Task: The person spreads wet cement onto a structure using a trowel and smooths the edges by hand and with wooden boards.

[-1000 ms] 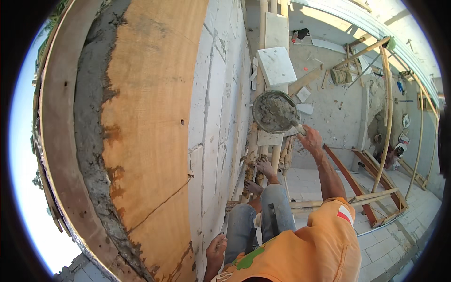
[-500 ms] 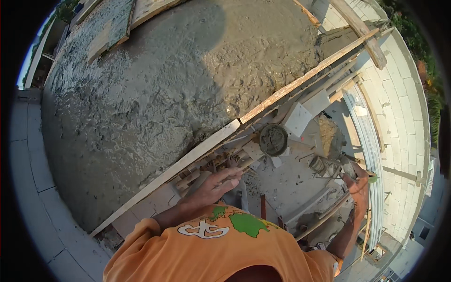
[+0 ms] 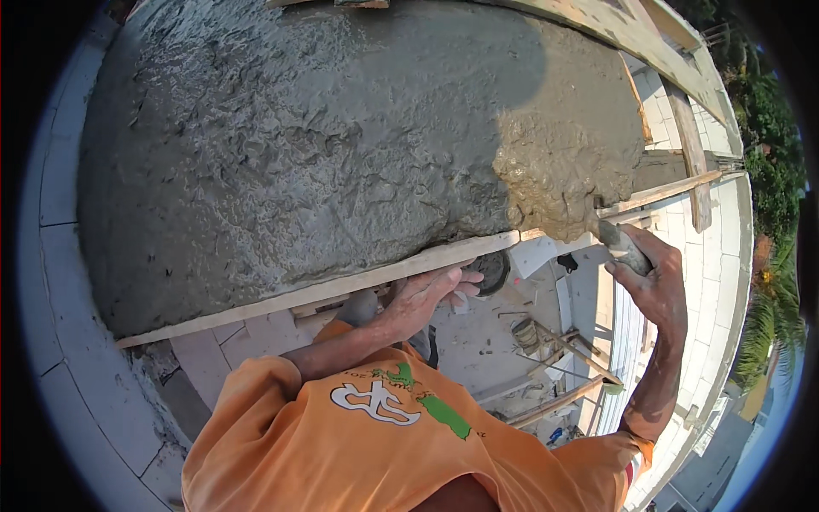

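Observation:
A wide slab of wet grey concrete (image 3: pixel 341 136) fills the far side, held in by a wooden edge board (image 3: pixel 392 270). At the board's right part, my right hand (image 3: pixel 657 277) is closed round the cement-caked handle of a trowel (image 3: pixel 624 246). Its front end meets the lumpy concrete edge, where mortar spills over the board and hides the blade. My left hand (image 3: pixel 414 305) is held just on my side of the board, fingers stretched out and nothing seen in them. More fingers (image 3: pixel 465 288) show beyond it; whose they are I cannot tell. Near them a round bucket (image 3: pixel 490 271) is partly hidden by the board.
Far below lies a littered floor (image 3: pixel 478 337) with loose timber and a wire coil (image 3: pixel 531 334). Pale block walls (image 3: pixel 712 282) curve along the right, and another block wall (image 3: pixel 90 384) runs along the left. Planks (image 3: pixel 691 158) cross at the upper right.
My right hand has moved with the trowel up and away from me to the concrete edge. The view has turned, so the board lies flatter and the bucket is more hidden.

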Available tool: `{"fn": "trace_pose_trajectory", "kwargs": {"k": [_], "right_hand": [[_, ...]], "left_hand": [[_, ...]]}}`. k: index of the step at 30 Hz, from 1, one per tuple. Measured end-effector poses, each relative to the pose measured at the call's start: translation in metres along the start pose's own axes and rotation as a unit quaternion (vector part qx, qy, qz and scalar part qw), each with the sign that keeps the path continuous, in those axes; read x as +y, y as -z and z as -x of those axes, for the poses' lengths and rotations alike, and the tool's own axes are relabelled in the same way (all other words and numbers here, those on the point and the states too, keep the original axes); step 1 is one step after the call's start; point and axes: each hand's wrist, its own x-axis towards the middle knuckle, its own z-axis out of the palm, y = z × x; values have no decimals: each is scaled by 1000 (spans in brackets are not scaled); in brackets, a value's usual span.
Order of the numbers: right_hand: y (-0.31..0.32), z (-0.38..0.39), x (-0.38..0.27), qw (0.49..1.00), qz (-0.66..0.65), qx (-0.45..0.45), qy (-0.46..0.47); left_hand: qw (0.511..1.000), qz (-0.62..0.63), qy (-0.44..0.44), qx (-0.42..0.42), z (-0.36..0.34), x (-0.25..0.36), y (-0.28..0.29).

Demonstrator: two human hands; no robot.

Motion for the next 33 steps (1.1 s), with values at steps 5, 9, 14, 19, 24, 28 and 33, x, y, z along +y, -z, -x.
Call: {"fn": "trace_pose_trajectory", "kwargs": {"k": [5,9,14,19,24,28,33], "right_hand": [[-46,-44,-26,935,238,93,247],[-52,-50,-44,916,267,124,272],[-63,-33,-41,892,326,128,284],[-68,-20,-42,909,287,151,263],[-72,-10,-45,923,289,115,226],[-55,8,-82,976,162,125,74],[-60,32,-134,980,179,-89,18]], "left_hand": [[999,50,-2,10,0,3,-8],[998,67,-21,-1,1,6,-7],[997,74,-24,-10,-1,3,-6],[997,73,-23,-10,-3,-1,-4],[997,76,-17,-5,-1,0,-3],[997,78,-18,-20,-2,-3,2],[999,19,-19,-36,-5,-7,10]]}}
